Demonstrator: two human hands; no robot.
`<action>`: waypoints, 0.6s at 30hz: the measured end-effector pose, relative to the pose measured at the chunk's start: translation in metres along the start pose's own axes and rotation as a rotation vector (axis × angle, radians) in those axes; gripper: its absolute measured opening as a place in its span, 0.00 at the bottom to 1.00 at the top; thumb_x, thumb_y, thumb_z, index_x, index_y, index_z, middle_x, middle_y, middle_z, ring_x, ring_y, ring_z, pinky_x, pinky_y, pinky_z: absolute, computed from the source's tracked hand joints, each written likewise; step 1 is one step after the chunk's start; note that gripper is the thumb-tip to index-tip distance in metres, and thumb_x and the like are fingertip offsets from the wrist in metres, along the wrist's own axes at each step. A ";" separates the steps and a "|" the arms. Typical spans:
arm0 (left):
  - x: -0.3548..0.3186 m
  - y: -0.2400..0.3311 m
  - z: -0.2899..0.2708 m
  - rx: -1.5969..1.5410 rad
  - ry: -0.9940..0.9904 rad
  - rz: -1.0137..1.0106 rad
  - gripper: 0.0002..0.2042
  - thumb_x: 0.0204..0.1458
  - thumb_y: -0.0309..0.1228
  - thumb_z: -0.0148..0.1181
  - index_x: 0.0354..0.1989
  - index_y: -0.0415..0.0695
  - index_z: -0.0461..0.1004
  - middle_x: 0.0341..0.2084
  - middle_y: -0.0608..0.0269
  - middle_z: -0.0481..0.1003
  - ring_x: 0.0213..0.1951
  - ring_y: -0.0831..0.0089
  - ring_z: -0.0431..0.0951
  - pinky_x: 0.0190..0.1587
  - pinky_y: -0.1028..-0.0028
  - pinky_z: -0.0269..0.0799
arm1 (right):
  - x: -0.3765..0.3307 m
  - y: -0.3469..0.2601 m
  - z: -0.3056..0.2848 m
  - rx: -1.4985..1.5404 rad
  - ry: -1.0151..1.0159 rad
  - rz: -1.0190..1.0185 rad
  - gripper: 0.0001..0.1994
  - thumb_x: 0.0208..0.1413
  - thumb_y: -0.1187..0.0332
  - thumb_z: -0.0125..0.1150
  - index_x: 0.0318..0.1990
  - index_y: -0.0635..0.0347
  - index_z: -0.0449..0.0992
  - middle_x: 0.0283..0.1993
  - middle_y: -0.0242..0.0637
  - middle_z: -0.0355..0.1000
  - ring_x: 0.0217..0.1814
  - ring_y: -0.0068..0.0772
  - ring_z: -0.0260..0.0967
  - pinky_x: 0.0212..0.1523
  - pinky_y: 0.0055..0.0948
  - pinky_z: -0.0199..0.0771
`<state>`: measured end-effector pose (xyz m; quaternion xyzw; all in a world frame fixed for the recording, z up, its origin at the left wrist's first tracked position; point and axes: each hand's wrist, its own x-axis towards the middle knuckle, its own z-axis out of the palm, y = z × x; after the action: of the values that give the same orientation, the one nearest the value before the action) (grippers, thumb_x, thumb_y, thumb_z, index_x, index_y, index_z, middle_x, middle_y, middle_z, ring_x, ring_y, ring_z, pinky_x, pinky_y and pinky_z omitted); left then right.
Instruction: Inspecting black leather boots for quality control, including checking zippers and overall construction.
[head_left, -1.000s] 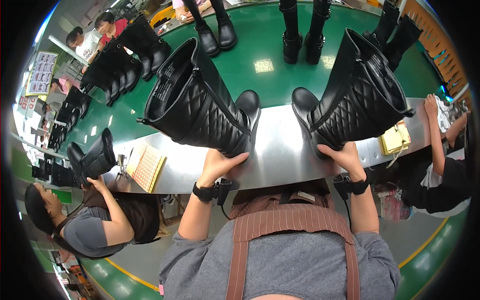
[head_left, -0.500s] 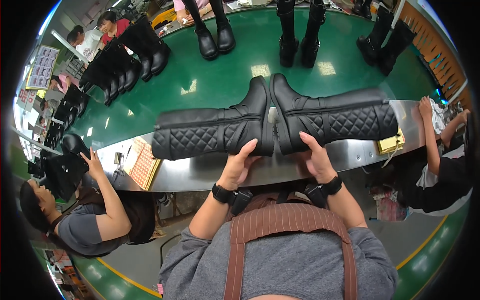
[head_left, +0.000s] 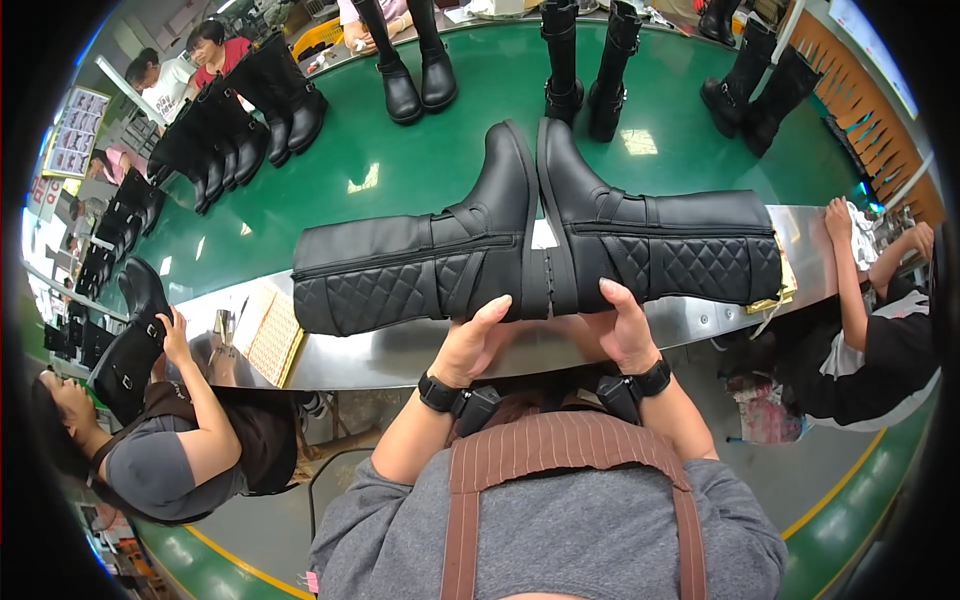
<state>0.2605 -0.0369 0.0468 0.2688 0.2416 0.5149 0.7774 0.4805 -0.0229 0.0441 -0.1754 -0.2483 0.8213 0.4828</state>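
Two tall black boots with quilted shafts lie on their sides in front of me, sole facing sole. The left boot [head_left: 385, 275] has its shaft pointing left, and the right boot [head_left: 700, 245] points right. Both toes aim at the far side, close together, with a narrow gap between the soles. My left hand [head_left: 470, 345] grips the left boot near its heel, thumb on top and the other fingers mostly hidden beneath. In the same way, my right hand [head_left: 632, 330] holds the right boot by its heel end. A black band circles each wrist.
A metal strip [head_left: 400, 362] edges the green table [head_left: 300, 220]. Several black boots [head_left: 290, 100] stand at the far left, others [head_left: 400, 85] at the back. Patterned sheets [head_left: 262, 345] lie left. A co-worker at left holds a buckled boot [head_left: 130, 345]; another person's arm [head_left: 850, 275] reaches in at right.
Both boots appear slightly larger, and their toes have shifted toward the far side. My hands still grip the heels. At left, the co-worker's boot has turned so its toe points up.
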 end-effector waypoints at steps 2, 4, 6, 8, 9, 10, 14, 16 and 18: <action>0.003 0.002 0.000 -0.016 -0.034 -0.095 0.20 0.56 0.26 0.55 0.57 0.40 0.65 0.50 0.58 0.71 0.51 0.67 0.72 0.56 0.64 0.67 | 0.004 -0.005 -0.002 -0.058 0.037 -0.020 0.21 0.57 0.64 0.54 0.55 0.66 0.68 0.54 0.43 0.70 0.56 0.38 0.68 0.59 0.41 0.66; 0.010 0.001 -0.002 0.080 0.013 0.001 0.19 0.55 0.25 0.56 0.56 0.40 0.66 0.50 0.60 0.71 0.50 0.69 0.72 0.56 0.66 0.68 | 0.009 -0.008 0.000 -0.162 0.151 -0.127 0.20 0.54 0.75 0.56 0.55 0.66 0.68 0.53 0.40 0.70 0.56 0.37 0.68 0.59 0.36 0.67; 0.018 -0.003 -0.007 0.312 0.080 0.195 0.19 0.53 0.24 0.60 0.54 0.40 0.69 0.47 0.64 0.72 0.48 0.73 0.72 0.53 0.70 0.68 | 0.015 -0.011 0.003 -0.565 0.119 -0.346 0.21 0.53 0.75 0.59 0.56 0.65 0.68 0.54 0.37 0.69 0.55 0.30 0.67 0.59 0.31 0.65; 0.025 -0.005 -0.015 0.691 0.147 0.131 0.22 0.52 0.27 0.61 0.56 0.38 0.67 0.51 0.62 0.70 0.51 0.72 0.71 0.55 0.72 0.66 | 0.018 -0.012 0.006 -0.970 0.148 -0.461 0.23 0.54 0.70 0.62 0.57 0.67 0.67 0.56 0.35 0.68 0.53 0.24 0.66 0.55 0.25 0.65; 0.029 -0.007 -0.019 0.834 0.104 0.165 0.22 0.52 0.31 0.64 0.55 0.38 0.68 0.51 0.64 0.70 0.50 0.75 0.70 0.54 0.72 0.66 | 0.018 -0.010 0.008 -0.913 0.238 -0.238 0.26 0.55 0.65 0.64 0.58 0.67 0.66 0.57 0.35 0.67 0.55 0.26 0.65 0.56 0.24 0.65; 0.033 -0.004 -0.026 0.856 0.043 0.040 0.27 0.51 0.31 0.63 0.59 0.40 0.63 0.54 0.62 0.67 0.53 0.72 0.67 0.55 0.71 0.64 | 0.021 -0.015 0.005 -0.886 0.236 -0.279 0.26 0.55 0.65 0.64 0.58 0.67 0.66 0.57 0.35 0.67 0.55 0.26 0.65 0.56 0.24 0.65; 0.044 0.007 -0.051 0.711 0.027 0.162 0.40 0.47 0.29 0.56 0.70 0.53 0.43 0.63 0.60 0.57 0.57 0.68 0.62 0.52 0.69 0.65 | 0.034 -0.037 -0.017 -0.596 0.061 -0.445 0.38 0.51 0.64 0.54 0.70 0.53 0.48 0.64 0.37 0.59 0.67 0.35 0.53 0.61 0.39 0.59; 0.050 0.003 -0.061 0.495 0.121 0.241 0.40 0.53 0.35 0.55 0.71 0.60 0.38 0.61 0.60 0.60 0.49 0.73 0.69 0.45 0.72 0.70 | 0.042 -0.045 -0.033 -0.288 0.140 -0.252 0.39 0.52 0.63 0.54 0.71 0.53 0.44 0.64 0.35 0.59 0.66 0.33 0.54 0.62 0.38 0.57; 0.055 -0.012 -0.067 0.360 0.109 0.206 0.37 0.55 0.47 0.53 0.70 0.55 0.43 0.55 0.61 0.67 0.44 0.72 0.74 0.46 0.68 0.72 | 0.047 -0.037 -0.044 -0.212 0.069 -0.153 0.29 0.61 0.57 0.49 0.66 0.60 0.54 0.62 0.36 0.63 0.63 0.31 0.59 0.62 0.33 0.57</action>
<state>0.2446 0.0218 -0.0161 0.3984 0.3426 0.5538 0.6459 0.5075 0.0439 0.0275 -0.2343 -0.3295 0.7447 0.5311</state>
